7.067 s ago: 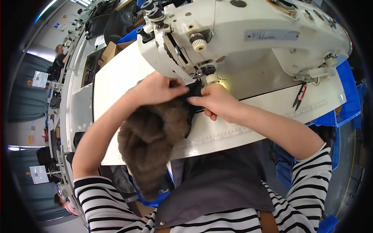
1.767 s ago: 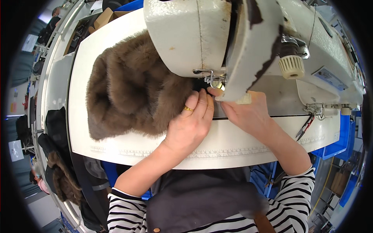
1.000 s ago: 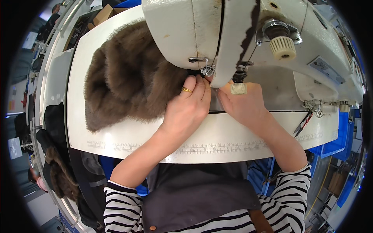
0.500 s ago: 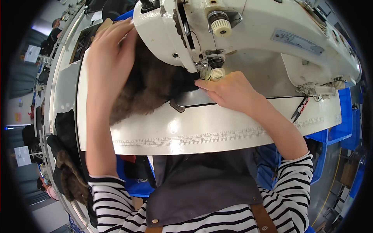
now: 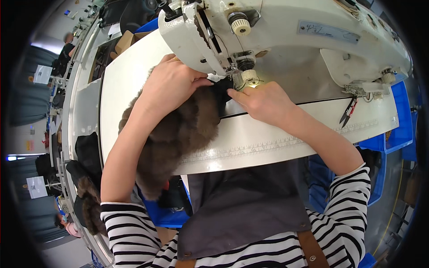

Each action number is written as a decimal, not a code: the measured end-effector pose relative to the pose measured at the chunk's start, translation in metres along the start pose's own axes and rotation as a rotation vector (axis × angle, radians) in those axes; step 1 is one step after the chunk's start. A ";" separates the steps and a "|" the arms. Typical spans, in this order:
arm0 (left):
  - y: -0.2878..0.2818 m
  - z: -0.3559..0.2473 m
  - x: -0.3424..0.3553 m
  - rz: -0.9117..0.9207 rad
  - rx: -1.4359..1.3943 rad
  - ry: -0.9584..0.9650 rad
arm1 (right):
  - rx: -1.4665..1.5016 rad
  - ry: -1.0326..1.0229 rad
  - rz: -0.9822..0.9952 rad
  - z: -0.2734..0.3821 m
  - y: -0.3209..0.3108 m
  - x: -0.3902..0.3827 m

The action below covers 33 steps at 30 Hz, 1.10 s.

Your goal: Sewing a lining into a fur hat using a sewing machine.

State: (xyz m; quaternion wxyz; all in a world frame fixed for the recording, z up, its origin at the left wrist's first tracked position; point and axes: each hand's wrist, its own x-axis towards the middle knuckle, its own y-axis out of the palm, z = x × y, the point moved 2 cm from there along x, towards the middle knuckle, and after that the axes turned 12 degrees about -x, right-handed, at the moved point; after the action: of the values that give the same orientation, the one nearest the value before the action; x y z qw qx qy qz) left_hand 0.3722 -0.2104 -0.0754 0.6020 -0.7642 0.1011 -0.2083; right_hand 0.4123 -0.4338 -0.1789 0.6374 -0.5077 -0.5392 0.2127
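Note:
A brown fur piece joined to black fabric lies on the white sewing table and hangs over its front edge. The black part runs up to the needle area of a white sewing machine. My left hand is closed over the fur's upper part, thumb and fingers pinched at the black fabric's edge left of the needle. From the right, my right hand grips the edge of the black fabric beside the presser foot with its fingertips. Its curled fingers are partly hidden.
Red-and-black thread snips lie on the table's right side, above a printed ruler scale. Blue bins stand at the right and below the table. More dark fabric and fur hang at the left. Other people sit far left.
My left hand has come down and right, from the table's far left to beside the needle. The fur now spreads nearer me, over the front edge. My right hand stays by the presser foot.

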 end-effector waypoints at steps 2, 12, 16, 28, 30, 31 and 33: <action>0.006 0.002 0.004 -0.006 -0.090 0.039 | 0.010 0.010 -0.002 0.000 0.002 -0.001; 0.022 -0.022 0.002 0.127 -0.111 -0.333 | 0.416 0.431 0.291 -0.006 -0.023 -0.006; 0.026 -0.031 -0.006 -0.075 -0.096 -0.229 | 1.364 0.821 0.580 -0.004 -0.039 -0.010; 0.029 -0.032 -0.006 0.054 -0.128 -0.106 | 1.578 0.845 0.599 0.012 -0.031 -0.004; 0.028 -0.032 -0.005 0.072 -0.126 -0.106 | 1.577 0.882 0.551 0.013 -0.032 -0.003; 0.028 -0.031 -0.004 0.088 -0.119 -0.118 | 1.673 0.904 0.583 0.016 -0.032 -0.002; 0.026 -0.030 -0.005 0.101 -0.113 -0.118 | 1.864 0.934 0.624 0.022 -0.029 0.002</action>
State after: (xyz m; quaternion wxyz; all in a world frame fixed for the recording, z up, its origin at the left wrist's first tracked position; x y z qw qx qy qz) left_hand 0.3573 -0.2420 -0.0960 0.5726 -0.8018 0.1153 -0.1263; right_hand 0.3853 -0.4348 -0.1545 0.8319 0.0303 0.2825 0.4766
